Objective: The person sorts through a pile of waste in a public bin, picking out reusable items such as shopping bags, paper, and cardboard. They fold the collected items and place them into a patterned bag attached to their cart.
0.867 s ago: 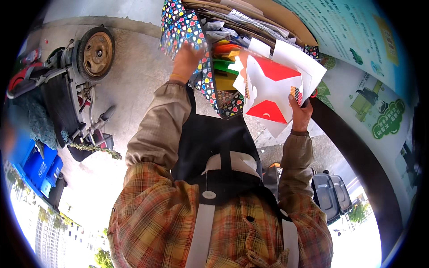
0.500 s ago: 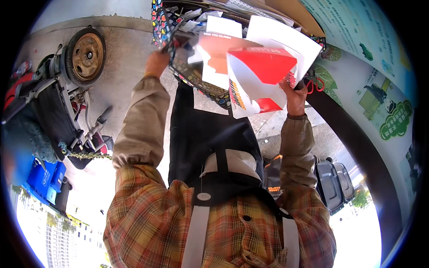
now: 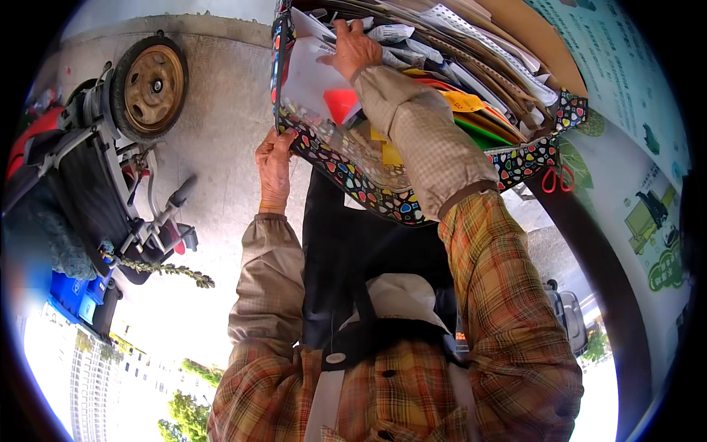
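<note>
A bag (image 3: 346,175) patterned with colourful shapes on black stands before me, packed with paper and cardboard. My left hand (image 3: 275,166) is closed on its near-left rim, fingers bent over the patterned edge. Inside the bag's left end, my right hand (image 3: 355,51) lies against a white carton (image 3: 308,74) with a red patch, its fingers spread and its thumb on the white face. The lower part of the carton shows through the bag's clear side. Beside my right hand, crumpled white wrappers (image 3: 392,34) lie among the papers.
Flattened brown cardboard (image 3: 549,37) lines the bag's far right. Red-handled scissors (image 3: 558,179) hang at its right corner, near a printed wall panel (image 3: 618,169). To the left are a cart wheel (image 3: 149,87) and a folded metal frame (image 3: 96,177).
The white and red cartons that my right hand held above the bag are down inside it. My right arm has swung left across the bag; my left hand is lower on the rim.
</note>
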`<state>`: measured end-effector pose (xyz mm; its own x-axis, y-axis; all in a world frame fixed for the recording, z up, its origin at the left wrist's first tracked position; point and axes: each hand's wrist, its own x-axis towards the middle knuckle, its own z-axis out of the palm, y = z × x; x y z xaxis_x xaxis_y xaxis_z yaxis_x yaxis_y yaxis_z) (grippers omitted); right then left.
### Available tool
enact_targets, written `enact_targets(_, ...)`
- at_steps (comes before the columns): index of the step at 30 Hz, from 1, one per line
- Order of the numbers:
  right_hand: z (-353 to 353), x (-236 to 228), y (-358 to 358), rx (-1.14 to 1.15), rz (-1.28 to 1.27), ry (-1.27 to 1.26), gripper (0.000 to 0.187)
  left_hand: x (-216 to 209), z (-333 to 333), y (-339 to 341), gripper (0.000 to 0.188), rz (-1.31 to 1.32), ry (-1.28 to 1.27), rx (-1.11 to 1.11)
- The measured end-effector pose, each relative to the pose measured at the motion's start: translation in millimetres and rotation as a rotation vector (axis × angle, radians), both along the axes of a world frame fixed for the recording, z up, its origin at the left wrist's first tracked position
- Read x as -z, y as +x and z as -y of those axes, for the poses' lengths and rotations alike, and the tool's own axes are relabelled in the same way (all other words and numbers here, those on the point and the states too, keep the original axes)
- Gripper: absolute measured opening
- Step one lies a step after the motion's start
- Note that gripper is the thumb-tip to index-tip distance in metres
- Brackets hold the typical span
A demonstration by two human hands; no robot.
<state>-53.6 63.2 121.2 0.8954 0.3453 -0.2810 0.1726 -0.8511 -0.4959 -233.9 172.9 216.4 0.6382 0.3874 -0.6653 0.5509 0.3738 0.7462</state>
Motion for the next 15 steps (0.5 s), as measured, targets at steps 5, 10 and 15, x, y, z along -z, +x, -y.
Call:
enact_targets(5,47,-56,-16,-0.166,0.218,0.405,0.060,0,-4,3,0.022,-0.013,-0.120,0.057)
enact_targets(10,51,-17,-38,-0.635,0.336,0.234,0.050,11,11,5,0.019,0.099,-0.221,-0.069)
enact_targets(15,25,64,-18,-0.685,0.300,0.392,0.051,3,23,3,0.014,0.099,-0.241,-0.302)
